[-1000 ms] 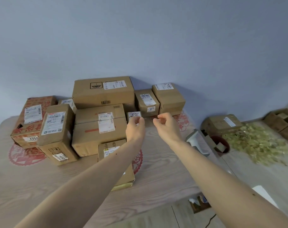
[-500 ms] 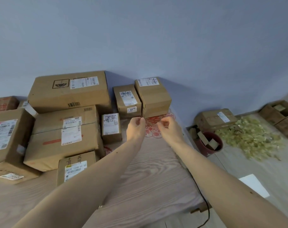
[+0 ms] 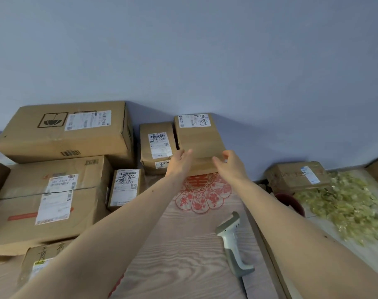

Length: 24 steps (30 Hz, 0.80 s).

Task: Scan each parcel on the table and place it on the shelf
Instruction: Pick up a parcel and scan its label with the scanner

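Parcel being handled: tall cardboard box [image 3: 200,139], centre of frame, standing on the wood-grain surface [image 3: 183,255] against the blue wall, white shipping label on its top face.
Left hand [image 3: 179,161]: fingers straight and spread, at the box's lower left edge; whether they touch it cannot be told.
Right hand [image 3: 230,164]: fingers loosely curved at the box's lower right edge, not closed round it.
Neighbouring parcel [image 3: 156,145]: smaller box just left of the tall one, touching it, label facing up.
Small labelled parcel [image 3: 125,187]: left of centre, handwriting on its label.
Large boxes: one with an umbrella mark [image 3: 63,130], upper left; a taped one [image 3: 48,201] below it.
Barcode scanner [image 3: 232,242]: white-grey, lying on the surface, lower right of centre, well apart from both hands.
Red paper-cut decal [image 3: 202,194]: on the surface, just below the tall box.
Floor, right of frame: one wrapped parcel [image 3: 296,175] beside a heap of yellow-green scraps [image 3: 352,206].
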Each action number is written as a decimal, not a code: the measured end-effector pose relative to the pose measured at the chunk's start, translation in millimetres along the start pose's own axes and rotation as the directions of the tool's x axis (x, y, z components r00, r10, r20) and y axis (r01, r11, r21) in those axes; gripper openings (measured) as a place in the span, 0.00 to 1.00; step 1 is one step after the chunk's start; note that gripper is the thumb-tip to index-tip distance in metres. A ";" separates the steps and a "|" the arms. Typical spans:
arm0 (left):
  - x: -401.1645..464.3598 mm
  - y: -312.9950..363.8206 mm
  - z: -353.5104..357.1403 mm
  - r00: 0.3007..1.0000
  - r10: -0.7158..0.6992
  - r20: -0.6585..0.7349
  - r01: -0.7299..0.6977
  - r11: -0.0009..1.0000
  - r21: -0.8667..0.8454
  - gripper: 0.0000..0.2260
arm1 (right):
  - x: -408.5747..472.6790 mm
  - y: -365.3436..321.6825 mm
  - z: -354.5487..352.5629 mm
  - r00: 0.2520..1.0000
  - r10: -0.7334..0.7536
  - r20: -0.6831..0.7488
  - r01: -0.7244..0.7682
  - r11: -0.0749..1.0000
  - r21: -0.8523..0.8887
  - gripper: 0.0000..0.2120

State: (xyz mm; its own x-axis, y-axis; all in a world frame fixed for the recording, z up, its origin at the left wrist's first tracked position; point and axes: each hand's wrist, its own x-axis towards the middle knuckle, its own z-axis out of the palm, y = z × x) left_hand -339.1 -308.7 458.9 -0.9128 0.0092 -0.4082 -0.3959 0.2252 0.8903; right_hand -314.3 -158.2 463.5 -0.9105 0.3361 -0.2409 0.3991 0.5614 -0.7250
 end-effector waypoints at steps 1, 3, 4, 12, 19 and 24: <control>7.3 0.0 3.9 1.000 -0.017 -0.009 0.017 1.000 0.002 0.27 | 12.4 2.5 -1.0 1.000 0.009 0.019 -0.009 1.000 0.000 0.27; 21.5 -0.5 11.2 0.999 -0.048 -0.023 0.048 0.999 0.012 0.28 | 35.6 7.3 -1.6 0.998 0.022 0.050 -0.022 1.000 0.002 0.28; 27.9 -1.2 14.5 0.997 -0.065 -0.028 0.066 0.998 0.015 0.29 | 46.5 10.4 -1.0 0.998 0.030 0.063 -0.030 1.000 0.002 0.28; 42.3 -9.4 36.0 0.989 -0.104 -0.108 0.105 0.994 0.007 0.31 | 80.1 27.3 0.4 0.980 0.083 0.182 -0.086 0.996 0.009 0.27; 23.4 -15.3 41.3 0.989 -0.105 -0.109 0.103 0.994 -0.026 0.32 | 61.7 38.2 -6.6 0.985 0.089 0.150 -0.099 0.993 0.061 0.27; -6.6 -28.6 45.9 0.991 -0.104 -0.089 0.104 0.995 -0.006 0.31 | 32.6 53.6 -10.5 0.984 0.125 0.130 -0.136 0.987 0.082 0.29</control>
State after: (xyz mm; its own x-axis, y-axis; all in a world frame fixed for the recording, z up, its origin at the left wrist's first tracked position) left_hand -317.2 -270.4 426.9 -0.8720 -0.1010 -0.4790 -0.4891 0.2189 0.8443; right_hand -321.5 -109.2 423.5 -0.8597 0.3029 -0.4112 0.5092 0.4460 -0.7361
